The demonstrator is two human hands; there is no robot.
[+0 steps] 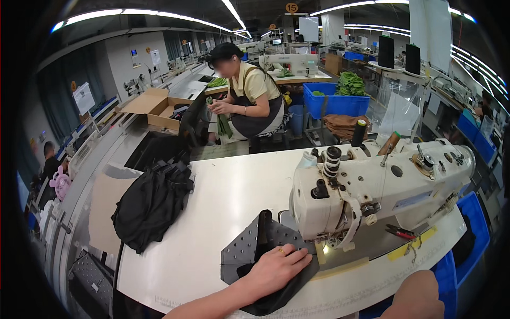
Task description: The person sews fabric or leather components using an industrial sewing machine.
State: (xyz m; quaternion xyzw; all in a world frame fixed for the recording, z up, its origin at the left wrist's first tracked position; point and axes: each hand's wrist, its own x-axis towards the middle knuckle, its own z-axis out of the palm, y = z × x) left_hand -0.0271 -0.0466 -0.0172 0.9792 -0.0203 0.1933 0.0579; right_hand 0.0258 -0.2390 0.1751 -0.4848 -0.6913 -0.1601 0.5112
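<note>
My left hand [281, 267] lies on a black fabric piece [239, 255] on the sewing table, its fingers extended over the cloth and a ring on one of them. Shiny dots in rows cover part of the piece, and a fold stands up in its middle. The piece's right edge lies beside the needle area of a white sewing machine [382, 186]. My right hand is out of view; only a bare part of a limb [417, 297] shows at the lower right edge, and I cannot make out more of it.
A heap of black fabric [154, 204] lies at the table's left. Red-handled snips [401, 232] rest near the machine's base. Blue bins [473, 234] stand at the right. Beyond the table a person [249, 101] sits handling green pieces, near an open cardboard box [162, 112].
</note>
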